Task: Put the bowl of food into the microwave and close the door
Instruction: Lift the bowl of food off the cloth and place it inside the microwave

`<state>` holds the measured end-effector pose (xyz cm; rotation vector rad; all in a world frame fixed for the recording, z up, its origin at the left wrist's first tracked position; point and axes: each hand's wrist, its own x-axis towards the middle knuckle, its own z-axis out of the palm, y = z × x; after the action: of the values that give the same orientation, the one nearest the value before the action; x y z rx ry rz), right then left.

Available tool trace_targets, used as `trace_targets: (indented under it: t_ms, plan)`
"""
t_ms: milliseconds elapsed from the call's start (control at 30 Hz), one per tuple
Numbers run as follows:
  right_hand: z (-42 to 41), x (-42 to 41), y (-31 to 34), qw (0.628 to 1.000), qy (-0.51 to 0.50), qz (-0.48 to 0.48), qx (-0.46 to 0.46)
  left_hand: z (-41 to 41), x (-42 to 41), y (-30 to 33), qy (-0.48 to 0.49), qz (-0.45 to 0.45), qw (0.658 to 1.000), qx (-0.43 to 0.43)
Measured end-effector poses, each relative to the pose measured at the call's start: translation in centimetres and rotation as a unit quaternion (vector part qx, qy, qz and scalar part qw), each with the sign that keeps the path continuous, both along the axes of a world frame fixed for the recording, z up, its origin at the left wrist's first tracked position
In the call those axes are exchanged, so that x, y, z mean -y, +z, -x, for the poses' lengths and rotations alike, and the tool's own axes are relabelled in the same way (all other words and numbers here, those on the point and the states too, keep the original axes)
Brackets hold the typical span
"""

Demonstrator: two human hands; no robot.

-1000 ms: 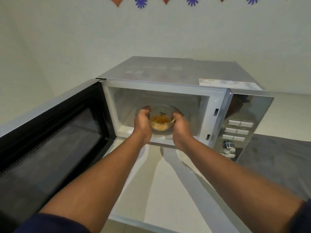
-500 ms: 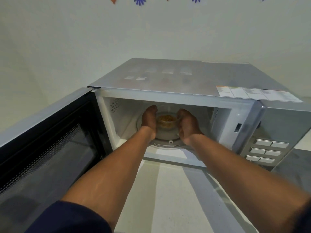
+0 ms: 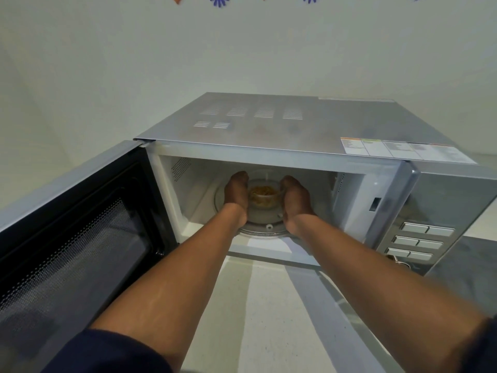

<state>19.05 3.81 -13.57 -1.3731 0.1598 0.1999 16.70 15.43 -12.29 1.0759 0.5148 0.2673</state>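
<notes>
Both arms of the person reach into the open microwave (image 3: 295, 125), and between the two hands sits the bowl (image 3: 265, 197). It is a small round bowl of clear glass, and through its wall and open top one sees a yellow-orange food, in thin pieces that look like noodles or strips; I cannot tell more exactly. The bowl is inside the cooking space, over the middle of the round glass turntable (image 3: 265, 228), and it seems to rest on it, though the hands hide its base. The left hand (image 3: 236, 193) is cupped against the left side of the bowl, and the right hand (image 3: 294, 200) is cupped against the right side, so the bowl is held between the two palms, with the fingers curved around it. The door (image 3: 80, 238) stands wide open to the left, its dark window facing up. On the right of the opening is the silver panel with buttons (image 3: 419, 242).
</notes>
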Motion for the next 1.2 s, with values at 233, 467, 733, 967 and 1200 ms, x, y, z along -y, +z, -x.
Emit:
trace_targets:
  t_ms: [233,467,733,967,1200]
  plan:
    - [1.9,0.9,-0.4,0.999,-0.002,0.042,0.027,2.3,0.3,-0.2,0.011,-0.029,0.999,-0.033]
    - [4.5,1.0,1.6,0.989,-0.014,0.106,0.103,4.6,0.9,0.3,0.017,-0.258,0.966,-0.014]
    - [10.1,3.1,3.1,0.941,0.037,0.248,0.227,10.6,1.8,3.5,0.091,-0.691,0.717,0.005]
    - [15.4,6.7,7.8,0.795,0.054,0.410,0.444,15.6,2.6,8.1,0.124,-0.813,0.569,0.006]
    - [17.9,10.1,12.2,0.653,0.008,0.512,0.558,19.7,1.6,11.7,0.090,-0.856,0.497,-0.112]
